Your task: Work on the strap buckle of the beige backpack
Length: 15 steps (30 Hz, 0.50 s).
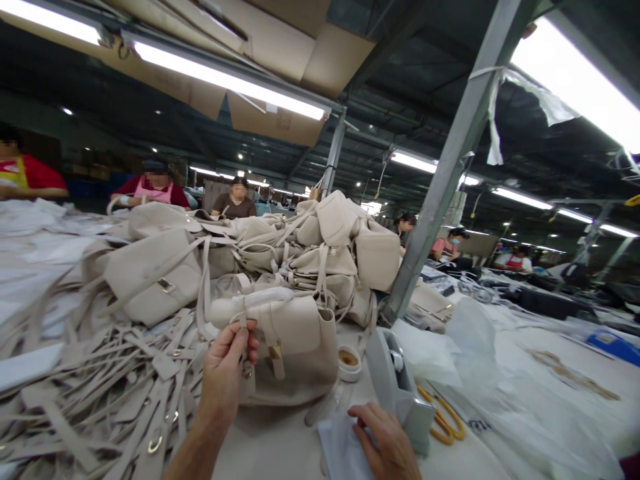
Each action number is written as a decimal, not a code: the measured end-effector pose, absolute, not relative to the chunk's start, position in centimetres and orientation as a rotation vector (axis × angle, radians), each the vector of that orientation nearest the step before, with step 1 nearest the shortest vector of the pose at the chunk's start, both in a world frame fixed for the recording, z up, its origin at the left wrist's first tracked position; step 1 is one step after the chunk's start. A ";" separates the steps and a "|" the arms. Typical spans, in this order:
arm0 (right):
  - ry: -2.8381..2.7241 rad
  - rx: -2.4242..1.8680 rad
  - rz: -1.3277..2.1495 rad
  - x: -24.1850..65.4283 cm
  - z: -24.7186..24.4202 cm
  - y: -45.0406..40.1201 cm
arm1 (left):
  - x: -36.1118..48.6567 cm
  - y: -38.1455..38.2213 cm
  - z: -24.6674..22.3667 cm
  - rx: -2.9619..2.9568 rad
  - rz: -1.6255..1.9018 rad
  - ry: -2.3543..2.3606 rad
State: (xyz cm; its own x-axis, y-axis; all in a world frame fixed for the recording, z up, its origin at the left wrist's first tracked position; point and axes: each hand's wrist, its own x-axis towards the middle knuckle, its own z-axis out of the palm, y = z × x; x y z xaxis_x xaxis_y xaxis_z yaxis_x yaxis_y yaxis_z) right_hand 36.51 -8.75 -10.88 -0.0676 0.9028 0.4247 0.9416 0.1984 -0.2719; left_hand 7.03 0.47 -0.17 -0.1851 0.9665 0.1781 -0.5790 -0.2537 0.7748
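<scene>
A beige bag (300,360) with a gold clasp stands on the table in front of me. My left hand (231,353) is closed on a narrow beige strap (244,337) at the bag's left side, pinched between thumb and fingers. At the lower right, my right hand (383,440) rests with bent, parted fingers over a stack of thin white sheets (343,443); its fingertips touch or hover just above them. Beside it stands a grey tape dispenser (390,377), and a small round container (349,363) holding something brown sits near the bag.
Loose beige straps (125,393) cover the left side. Beige bags (330,267) are heaped behind, near a metal post (445,160). Yellow-handled scissors (447,420) and clear plastic (505,380) lie at right. Several people are beyond the table.
</scene>
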 end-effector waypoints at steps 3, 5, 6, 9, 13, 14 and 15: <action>-1.995 -1.727 -0.070 36.6 -10.8 -8.6 | 7.0 0.5 -0.2 0.814 1.693 0.680; -2.027 -1.738 -0.047 36.6 -10.7 -8.5 | 7.0 0.4 -0.2 0.820 1.692 0.686; -2.043 -1.743 -0.036 36.6 -10.6 -8.4 | 7.0 0.4 -0.2 0.822 1.694 0.689; -2.072 -1.737 -0.021 36.4 -10.4 -8.2 | 7.1 0.4 -0.2 0.828 1.702 0.687; -2.034 -1.687 -0.012 36.6 -9.9 -8.2 | 7.0 0.4 -0.2 0.820 1.699 0.696; -2.018 -1.673 -0.004 36.8 -9.8 -8.2 | 7.0 0.4 -0.2 0.817 1.695 0.699; -2.006 -1.659 0.005 37.0 -9.7 -8.2 | 7.0 0.4 -0.2 0.815 1.694 0.698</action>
State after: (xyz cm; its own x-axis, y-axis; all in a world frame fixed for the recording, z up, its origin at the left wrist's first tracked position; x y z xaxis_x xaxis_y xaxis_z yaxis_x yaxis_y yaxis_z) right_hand 36.97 -8.17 -9.73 -0.1041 0.9137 0.3929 0.9118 0.2455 -0.3293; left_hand 7.03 0.36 -0.22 -0.1860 0.9674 0.1720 -0.5652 -0.2485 0.7866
